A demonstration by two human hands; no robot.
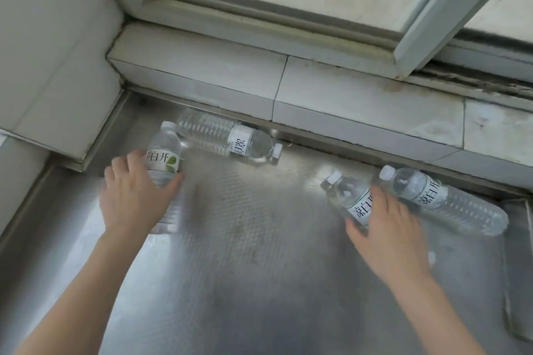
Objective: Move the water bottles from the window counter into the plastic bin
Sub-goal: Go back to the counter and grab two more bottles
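Two bare forearms reach in from the near edge over a steel worktop (259, 253) with a fine embossed pattern. The left hand (135, 196) is wrapped around the middle of a water bottle (164, 164), fingers on one side and thumb on the other, just below its white label; the bottle's white cap points away toward the window and its base lies toward the person, partly blurred. The right hand (386, 228) lies over the body of a second bottle (350, 196), fingers curled across its label, though how firmly it grips cannot be told; that cap points up and to the left. Just beside it on the right, touching or nearly so, a third bottle (444, 199) lies on its side, cap toward the far left, base toward the worktop's right edge. Farther back, a fourth bottle (227, 138) lies along the foot of the tiled ledge (360, 95), cap to the right, its base close to the cap of the bottle in the left hand. Beyond the ledge stands the window frame (288, 17) with frosted glass. The plastic bin is out of sight.
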